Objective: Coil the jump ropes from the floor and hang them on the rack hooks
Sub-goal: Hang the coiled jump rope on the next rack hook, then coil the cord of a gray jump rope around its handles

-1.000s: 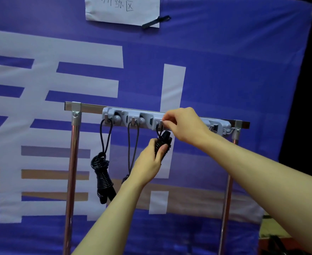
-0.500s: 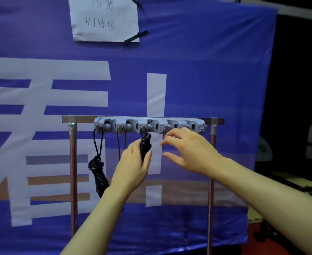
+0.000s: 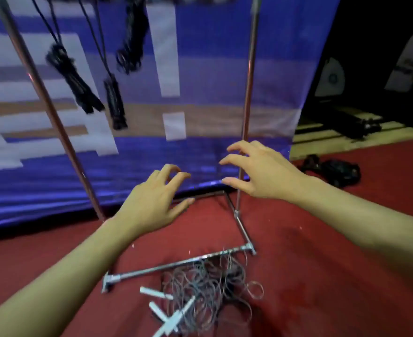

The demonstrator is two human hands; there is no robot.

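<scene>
I let go of the black rope (image 3: 130, 42); both my left hand (image 3: 151, 203) and right hand (image 3: 261, 171) now hang spread and empty above the tangled gray ropes (image 3: 207, 283).

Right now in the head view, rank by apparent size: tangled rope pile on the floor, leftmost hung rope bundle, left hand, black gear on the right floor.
1. tangled rope pile, clearly largest.
2. left hand, but it is nearer the camera, so unsure.
3. leftmost hung rope bundle and black gear look alike; not ranking them.
</scene>
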